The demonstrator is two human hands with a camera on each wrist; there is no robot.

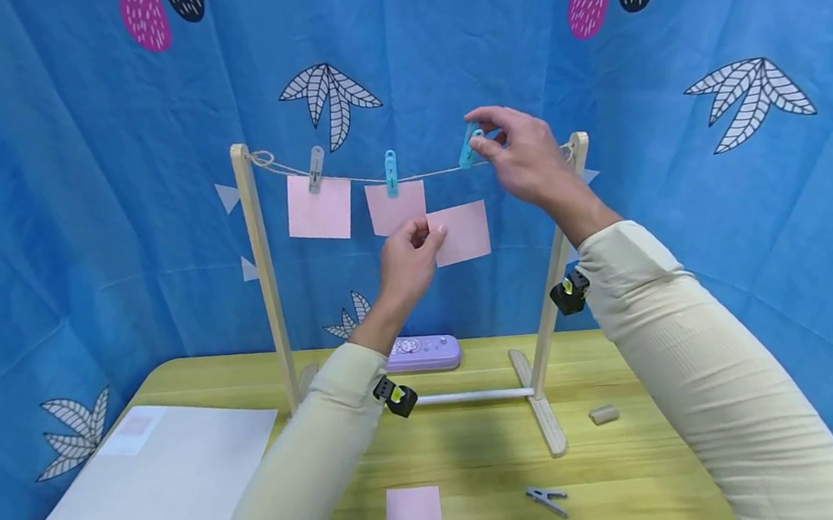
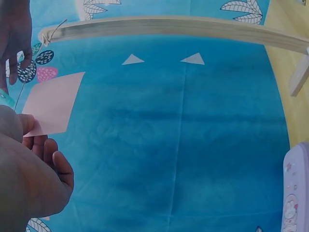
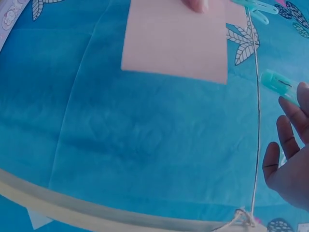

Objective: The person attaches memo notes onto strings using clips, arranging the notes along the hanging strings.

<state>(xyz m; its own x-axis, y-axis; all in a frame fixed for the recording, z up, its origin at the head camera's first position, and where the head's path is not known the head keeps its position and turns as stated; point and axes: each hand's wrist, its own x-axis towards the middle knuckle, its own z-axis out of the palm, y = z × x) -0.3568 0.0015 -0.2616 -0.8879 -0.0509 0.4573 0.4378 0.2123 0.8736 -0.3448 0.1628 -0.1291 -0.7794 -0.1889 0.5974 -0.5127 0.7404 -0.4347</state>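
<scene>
My left hand [image 1: 411, 262] pinches a pink paper square [image 1: 462, 233] by its left edge, below the string. In the left wrist view the thumb lies over that paper [image 2: 55, 104]. Up at the string [image 1: 441, 172], my right hand [image 1: 523, 153] pinches a turquoise clothespin [image 1: 467, 146] between thumb and fingers. The right wrist view shows the clothespin [image 3: 279, 86] beside the string. Left of it, a second turquoise clothespin [image 1: 391, 174] holds a pink paper [image 1: 392, 209] on the string, and a grey clothespin [image 1: 316, 169] holds another pink paper [image 1: 317, 211].
A wooden frame with a right post [image 1: 552, 305] and left post [image 1: 265, 274] carries the string. On the table lie a pink paper square [image 1: 413, 518], a grey clothespin [image 1: 547, 499], a small beige piece [image 1: 604, 415], a purple case [image 1: 425, 353] and a white sheet [image 1: 175, 492].
</scene>
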